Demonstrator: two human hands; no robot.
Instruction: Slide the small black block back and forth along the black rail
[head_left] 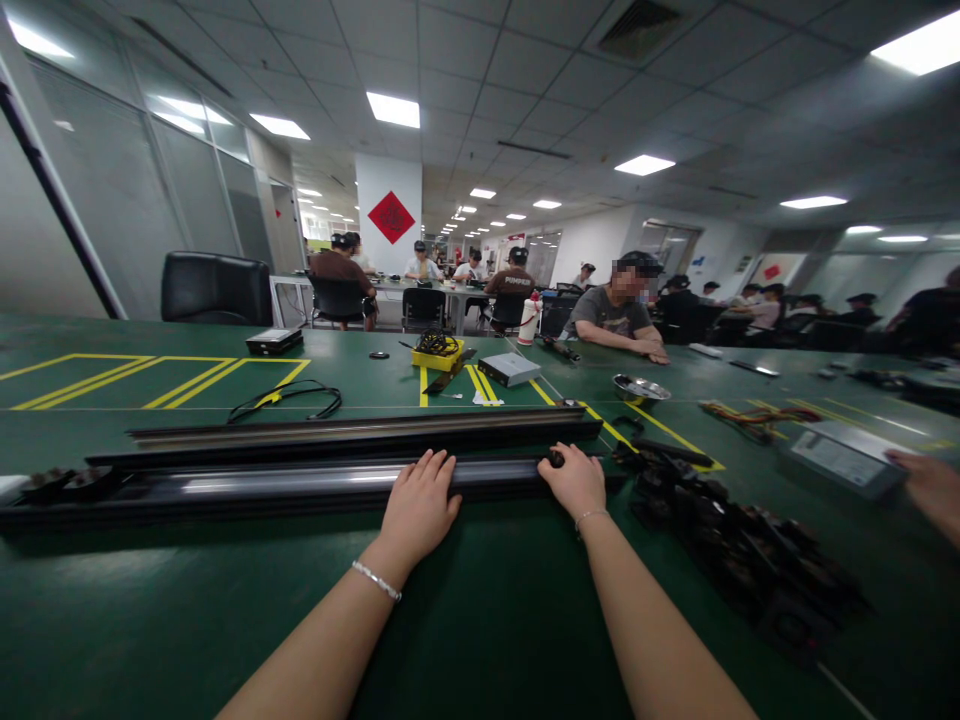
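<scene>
A long black rail with a shiny grey strip along its top (300, 478) lies across the green table in front of me. My left hand (421, 503) rests palm down on it, fingers stretched out. At the rail's right end, my right hand (577, 484) has its thumb and fingers curled around a small round black part (556, 459), whose kind I cannot make out. Just behind lies a second long dark rail (360, 434), parallel to the first. Black clip-like parts (71, 482) sit by the left end.
A heap of black parts (735, 550) lies to the right. Beyond it, another person's hand (930, 488) touches a silver power supply (847, 458). Farther back are a metal bowl (640, 389), a grey box (509, 370), a yellow tray (437, 357) of cables and a seated person (619, 315).
</scene>
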